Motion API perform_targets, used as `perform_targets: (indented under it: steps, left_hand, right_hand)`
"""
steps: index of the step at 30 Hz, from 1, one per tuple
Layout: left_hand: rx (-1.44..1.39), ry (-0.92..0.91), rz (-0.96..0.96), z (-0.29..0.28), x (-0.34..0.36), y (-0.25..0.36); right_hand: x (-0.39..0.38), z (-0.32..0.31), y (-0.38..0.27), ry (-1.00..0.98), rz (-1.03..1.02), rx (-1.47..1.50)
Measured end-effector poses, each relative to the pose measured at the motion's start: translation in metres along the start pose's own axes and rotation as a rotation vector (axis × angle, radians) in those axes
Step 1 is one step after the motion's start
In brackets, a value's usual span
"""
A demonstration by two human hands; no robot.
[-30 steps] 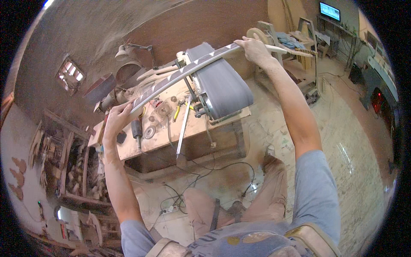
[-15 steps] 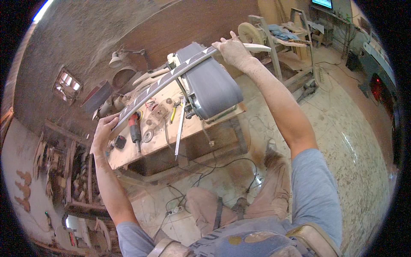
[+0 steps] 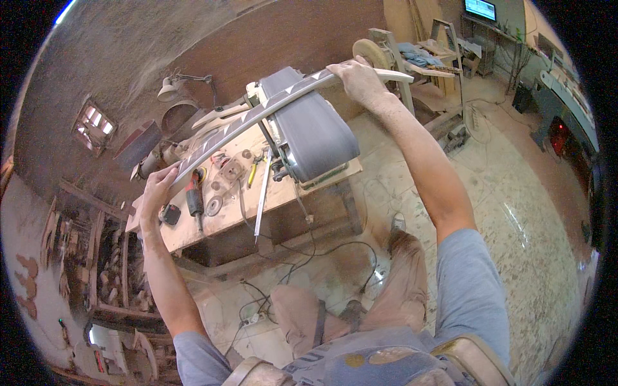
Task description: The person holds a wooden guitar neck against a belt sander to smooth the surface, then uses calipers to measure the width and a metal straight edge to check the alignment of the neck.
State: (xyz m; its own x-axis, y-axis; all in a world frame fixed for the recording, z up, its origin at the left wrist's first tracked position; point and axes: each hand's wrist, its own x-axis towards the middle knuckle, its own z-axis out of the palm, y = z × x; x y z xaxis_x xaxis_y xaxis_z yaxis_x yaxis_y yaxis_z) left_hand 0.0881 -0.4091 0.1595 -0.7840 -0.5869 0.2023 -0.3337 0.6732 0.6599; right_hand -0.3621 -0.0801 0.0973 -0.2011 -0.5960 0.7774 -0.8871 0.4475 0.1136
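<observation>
Long strip (image 3: 257, 116) spanned across the belt sander (image 3: 315, 140)

Your two hands sit wide apart, so the slightly curved, pale-edged strip hangs between two supports rather than from one. The fingers of your left hand (image 3: 156, 190) are closed on its near left end; those of your right hand (image 3: 360, 82) curl over it just short of the far tip, which pokes out to the right. The strip crosses over the grey belt between your grips — whether it touches, you cannot tell from this angle.

On the desk (image 3: 283, 192), the red-and-black power tool (image 3: 194, 198), yellow-handled pliers (image 3: 252, 172) and metal straightedge (image 3: 262, 193) lie left of the sander — probably set there to leave the belt unobstructed.
</observation>
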Motion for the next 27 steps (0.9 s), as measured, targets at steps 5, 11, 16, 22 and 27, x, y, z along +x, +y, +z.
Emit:
perform_targets:
  steps: [5, 11, 16, 22, 27]
  left_hand:
    - [0.224, 0.123, 0.074, 0.053, 0.021, 0.044]
    - [0.497, 0.224, 0.446, 0.105, 0.059, 0.049]
    - [0.469, 0.184, 0.264, 0.128, 0.048, 0.102]
    - [0.445, 0.154, 0.275, 0.132, 0.036, 0.122]
    - [0.601, 0.132, 0.294, 0.140, 0.041, 0.128]
  right_hand:
    - [-0.014, -0.015, 0.055, -0.018, 0.113, 0.049]
    - [-0.026, -0.039, 0.112, -0.040, 0.179, 0.036]
    - [-0.025, -0.029, 0.149, -0.127, 0.178, -0.073]
    - [-0.015, -0.015, 0.166, -0.203, 0.176, -0.192]
    - [-0.019, -0.019, 0.163, -0.204, 0.244, -0.222]
